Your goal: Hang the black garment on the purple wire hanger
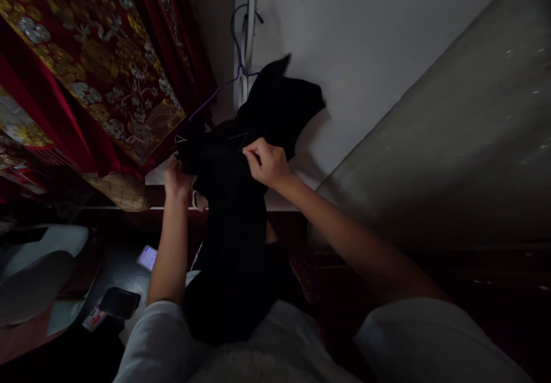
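Fingers [250,150] of my right hand [267,163] are closed in a pinch, thumb against forefinger, on the front of a black garment [232,182]; which bit lies between the tips is too dark to tell. My left hand [178,182] is at the garment's side edge, its fingers partly hidden by the cloth, so I cannot tell how far they are closed. A thin pale loop [181,139] sticks out just above them.

The garment hangs down in front of me, its upper part spread out toward the pale wall [370,44]. Just above it is a purple hanger [239,70], its hook up by a white upright bar [250,33].

To my left hangs red cloth [94,78] with gold and silver patterns. Below it, a lit phone [147,258] and a dark phone [119,302] lie on a dark counter [115,268]. A dull grey sheet [439,142] slants along my right.
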